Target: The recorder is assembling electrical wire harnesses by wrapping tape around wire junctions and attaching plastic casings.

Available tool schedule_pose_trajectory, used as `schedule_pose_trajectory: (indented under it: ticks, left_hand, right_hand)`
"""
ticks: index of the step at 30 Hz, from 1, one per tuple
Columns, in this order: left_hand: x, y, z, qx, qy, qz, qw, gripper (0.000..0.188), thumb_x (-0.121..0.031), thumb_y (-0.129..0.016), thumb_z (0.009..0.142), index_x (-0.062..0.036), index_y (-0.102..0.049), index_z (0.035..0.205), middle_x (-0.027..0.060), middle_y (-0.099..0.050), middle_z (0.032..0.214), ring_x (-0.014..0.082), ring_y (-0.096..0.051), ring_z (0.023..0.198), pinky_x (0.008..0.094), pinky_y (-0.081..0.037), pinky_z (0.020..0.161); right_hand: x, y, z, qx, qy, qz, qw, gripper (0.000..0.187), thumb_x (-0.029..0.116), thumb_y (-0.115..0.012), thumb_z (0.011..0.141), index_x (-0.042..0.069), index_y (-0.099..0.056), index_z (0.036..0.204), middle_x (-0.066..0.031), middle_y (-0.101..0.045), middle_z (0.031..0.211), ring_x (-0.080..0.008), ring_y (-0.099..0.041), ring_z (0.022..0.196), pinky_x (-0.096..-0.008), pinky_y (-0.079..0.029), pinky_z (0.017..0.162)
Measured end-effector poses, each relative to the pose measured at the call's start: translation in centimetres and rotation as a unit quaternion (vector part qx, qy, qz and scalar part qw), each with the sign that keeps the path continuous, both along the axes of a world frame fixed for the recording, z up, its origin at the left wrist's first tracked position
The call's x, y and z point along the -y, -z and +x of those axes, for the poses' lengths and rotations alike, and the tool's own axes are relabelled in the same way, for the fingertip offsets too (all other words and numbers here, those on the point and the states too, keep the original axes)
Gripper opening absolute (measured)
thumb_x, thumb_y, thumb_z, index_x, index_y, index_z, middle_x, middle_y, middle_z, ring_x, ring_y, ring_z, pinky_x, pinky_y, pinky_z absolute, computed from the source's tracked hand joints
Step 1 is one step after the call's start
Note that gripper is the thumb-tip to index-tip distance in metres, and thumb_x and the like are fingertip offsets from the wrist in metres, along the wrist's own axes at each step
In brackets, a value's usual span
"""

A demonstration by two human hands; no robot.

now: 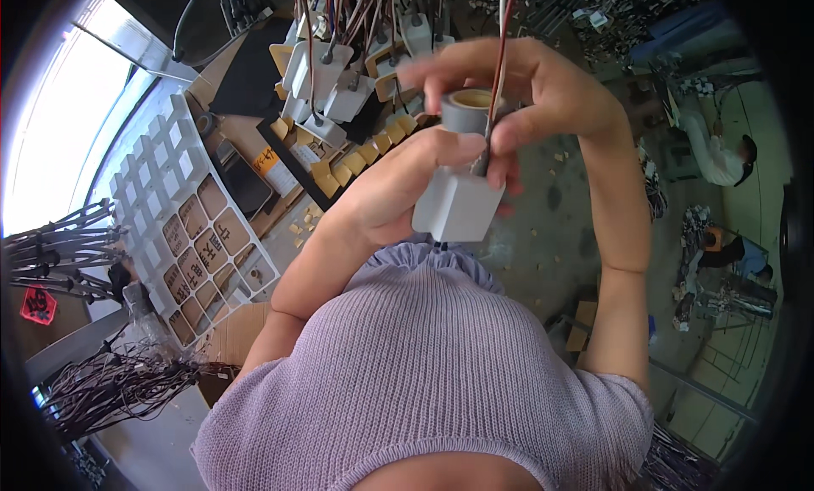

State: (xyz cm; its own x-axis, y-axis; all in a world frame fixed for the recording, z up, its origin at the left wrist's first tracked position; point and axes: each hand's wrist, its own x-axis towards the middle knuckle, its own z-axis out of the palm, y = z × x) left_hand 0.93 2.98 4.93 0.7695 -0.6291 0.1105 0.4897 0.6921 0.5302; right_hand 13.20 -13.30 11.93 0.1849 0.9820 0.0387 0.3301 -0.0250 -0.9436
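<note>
In front of my chest, my left hand [403, 177] is closed around a white box-shaped housing [462, 209], its thumb pressed near the top where the wires come out. Red and white wires [502, 50] run straight up from the housing. A roll of grey tape [465, 118] sits beside the wires, just above my left thumb. My right hand [547, 88] curves around the roll and the wires, thumb close to the wires. Motion blurs its fingertips, and the far side of the roll is hidden.
Several similar white housings [320, 71] hang on wires ahead. Yellow pieces [356, 162] line a black strip. On the left lie a phone [243, 177] and a white grid tray [212, 309]. Cable bundles [127, 381] hang at lower left. Two people [716, 147] are at far right.
</note>
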Motion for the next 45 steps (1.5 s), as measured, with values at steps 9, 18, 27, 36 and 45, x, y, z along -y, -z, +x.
schedule_pose_trajectory:
  ticks: [9,18,27,36,45]
  left_hand:
    - [0.6,0.3,1.6,0.017,-0.310,0.241,0.919,0.017,-0.021,-0.057,0.092,-0.0052,-0.064,0.095,-0.0010,-0.062,0.089,0.0063,-0.053,0.085,0.0225,-0.040,0.080]
    - [1.4,0.8,0.9,0.014,-0.226,0.173,0.959,0.016,-0.020,-0.061,0.088,-0.0041,-0.063,0.089,0.0028,-0.058,0.095,0.0112,-0.055,0.086,0.0256,-0.045,0.077]
    - [0.7,0.5,-0.6,-0.075,-0.141,0.122,0.980,0.020,-0.021,-0.064,0.087,-0.0027,-0.065,0.094,0.0046,-0.062,0.098,0.0100,-0.059,0.086,0.0245,-0.047,0.076]
    - [-3.7,-2.6,-2.2,-0.034,-0.056,0.155,0.986,0.021,-0.024,-0.057,0.090,-0.0035,-0.060,0.093,0.0063,-0.062,0.093,0.0126,-0.060,0.082,0.0249,-0.047,0.073]
    - [-10.1,-4.0,-2.5,0.371,-0.004,0.391,0.842,0.015,-0.014,-0.067,0.084,-0.0014,-0.067,0.091,0.0128,-0.054,0.106,0.0246,-0.055,0.094,0.0363,-0.043,0.085]
  right_hand:
    - [2.3,-1.2,-4.7,-0.120,0.272,-0.032,0.954,0.049,0.040,-0.068,0.081,-0.002,-0.059,0.105,-0.0017,-0.060,0.090,-0.0062,-0.056,0.080,-0.0208,-0.047,0.068]
    - [-0.9,0.5,-3.6,0.122,0.294,0.025,0.948,0.026,0.017,-0.070,0.081,0.003,-0.056,0.098,-0.0016,-0.058,0.089,-0.0111,-0.056,0.085,-0.0282,-0.046,0.077]
    - [0.8,-1.8,-5.7,0.016,0.319,-0.068,0.945,0.035,0.014,-0.072,0.076,0.000,-0.058,0.105,-0.0065,-0.062,0.103,-0.0112,-0.058,0.096,-0.0245,-0.050,0.075]
    - [-1.0,0.0,-6.7,0.154,0.189,0.164,0.956,0.014,0.014,-0.068,0.080,0.003,-0.062,0.086,-0.0057,-0.056,0.084,-0.0219,-0.058,0.085,-0.0345,-0.046,0.075]
    - [2.0,-0.1,-7.3,-0.175,-0.053,0.028,0.983,0.020,0.021,-0.067,0.086,0.003,-0.063,0.077,-0.0071,-0.063,0.075,-0.0172,-0.061,0.070,-0.0295,-0.048,0.063]
